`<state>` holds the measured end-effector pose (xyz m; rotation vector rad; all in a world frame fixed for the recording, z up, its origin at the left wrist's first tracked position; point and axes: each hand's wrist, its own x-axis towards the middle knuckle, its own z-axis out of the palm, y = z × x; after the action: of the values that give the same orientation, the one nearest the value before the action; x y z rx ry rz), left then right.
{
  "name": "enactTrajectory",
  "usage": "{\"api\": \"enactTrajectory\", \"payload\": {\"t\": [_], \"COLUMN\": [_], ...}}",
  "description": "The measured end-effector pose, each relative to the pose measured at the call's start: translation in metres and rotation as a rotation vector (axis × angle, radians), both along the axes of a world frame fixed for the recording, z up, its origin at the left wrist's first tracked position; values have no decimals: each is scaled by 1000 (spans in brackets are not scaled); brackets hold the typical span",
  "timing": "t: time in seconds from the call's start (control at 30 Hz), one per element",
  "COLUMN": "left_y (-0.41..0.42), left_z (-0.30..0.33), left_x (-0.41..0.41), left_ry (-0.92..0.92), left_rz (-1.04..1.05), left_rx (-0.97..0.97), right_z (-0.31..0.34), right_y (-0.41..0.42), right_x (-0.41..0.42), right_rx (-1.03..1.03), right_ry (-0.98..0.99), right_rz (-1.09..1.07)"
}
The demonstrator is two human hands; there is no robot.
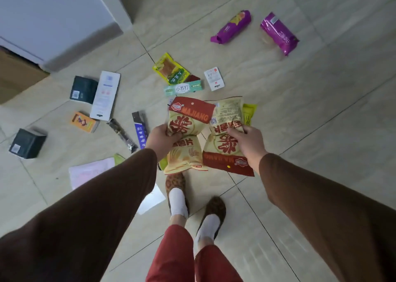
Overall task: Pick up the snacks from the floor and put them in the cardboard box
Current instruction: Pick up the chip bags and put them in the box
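My left hand (161,139) grips a red-and-cream MAJIANG snack bag (188,119) by its middle, lifted above the floor. My right hand (248,141) grips a second, upside-down MAJIANG bag (225,153) beside it. A small yellow packet (249,112) peeks out behind the right bag. The cardboard box (15,76) sits at the far left edge, only partly in view. More snacks lie on the tiles: two purple packs (232,26) (279,34), a yellow-green pouch (170,68), a mint-green soda cracker bar (183,88).
Left of my hands lie dark boxes (83,89) (26,143), a white box (105,95), an orange box (84,122), a blue bar (141,129), and a pink sheet (90,172). A white cabinet (57,18) stands beside the box. My slippered feet (176,194) stand below the bags.
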<state>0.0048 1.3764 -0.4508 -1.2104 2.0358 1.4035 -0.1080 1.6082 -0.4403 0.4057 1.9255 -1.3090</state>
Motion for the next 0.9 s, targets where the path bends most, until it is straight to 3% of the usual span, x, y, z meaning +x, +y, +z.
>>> {"api": "enactTrajectory", "payload": {"t": [0.3,0.67,0.9], "left_y": [-100,-266,-368], "left_z": [65,105,116], "left_x": [163,401,473], "left_ry": [55,75,76], "left_rz": [284,430,523], "left_rx": [36,74,43], "right_z": [61,94,102], "right_y": [-121,-314,-430], "right_x": [125,320,377], "right_rx": [8,73,49], "right_ry": [70,66,68], "right_rz": [218,370,452]}}
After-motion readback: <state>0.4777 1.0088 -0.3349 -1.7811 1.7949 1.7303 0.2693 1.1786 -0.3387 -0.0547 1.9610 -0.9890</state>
